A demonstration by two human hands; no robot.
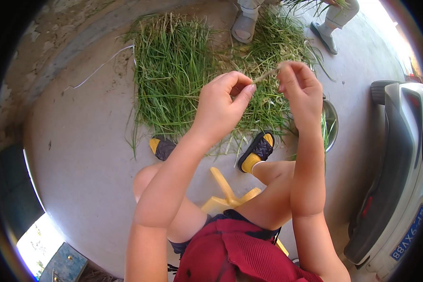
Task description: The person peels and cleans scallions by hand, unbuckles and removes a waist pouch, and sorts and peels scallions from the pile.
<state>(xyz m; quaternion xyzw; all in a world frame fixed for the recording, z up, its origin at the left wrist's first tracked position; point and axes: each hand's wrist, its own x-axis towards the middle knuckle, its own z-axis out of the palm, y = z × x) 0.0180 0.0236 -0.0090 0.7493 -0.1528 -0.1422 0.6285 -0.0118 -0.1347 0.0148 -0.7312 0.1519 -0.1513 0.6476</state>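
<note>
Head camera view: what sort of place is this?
Probably a paved yard or open garage at a home, judging by the concrete floor, the parked car at the right edge, and the green stalks heaped on the ground in front of the person's hands.

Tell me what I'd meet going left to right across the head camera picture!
White string → the black sandal on the left foot → the left hand → the right hand → the metal bowl → the car.
</note>
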